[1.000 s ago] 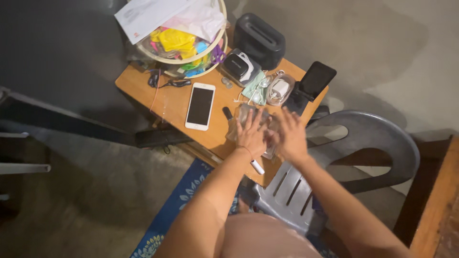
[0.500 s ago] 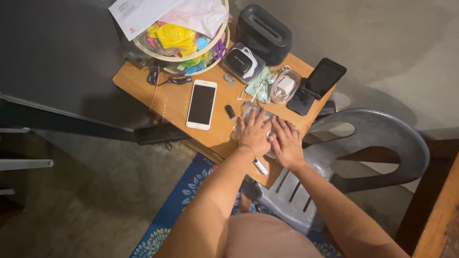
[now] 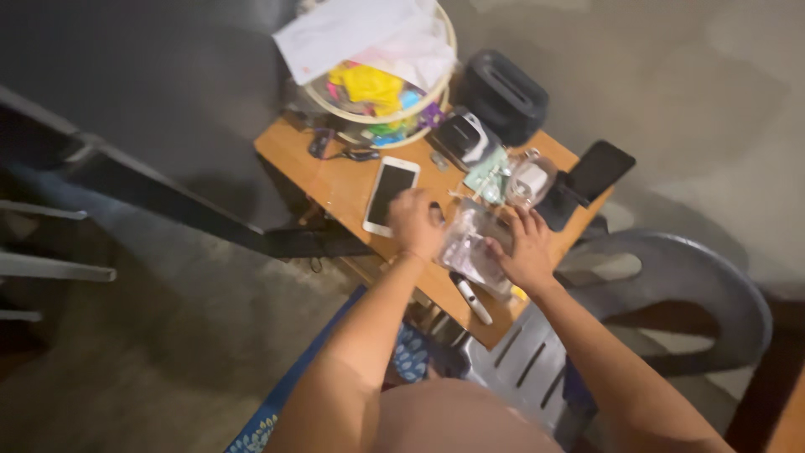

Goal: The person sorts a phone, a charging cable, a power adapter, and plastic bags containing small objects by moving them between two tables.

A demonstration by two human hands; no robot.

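My left hand (image 3: 415, 222) hovers over the small wooden table (image 3: 335, 176), at the lower end of a white phone with a dark screen (image 3: 390, 193). Its fingers are curled, and blur hides whether they grip anything. My right hand (image 3: 527, 252) lies with spread fingers on the right edge of a crumpled clear plastic bag (image 3: 471, 243) in the middle of the table. A white pen-like stick (image 3: 472, 299) lies near the table's front edge, just below the bag.
A round basket (image 3: 335, 94) of colourful items, topped with papers, stands at the table's far end beside a black box (image 3: 503, 94). A black phone on a stand (image 3: 599, 170) is at the right. A grey plastic chair (image 3: 679, 285) stands right, a blue patterned rug (image 3: 277, 403) below.
My left hand has left the plastic bag and moved left toward the white phone. My right hand stays on the bag. The view has swung, so the table sits further right.
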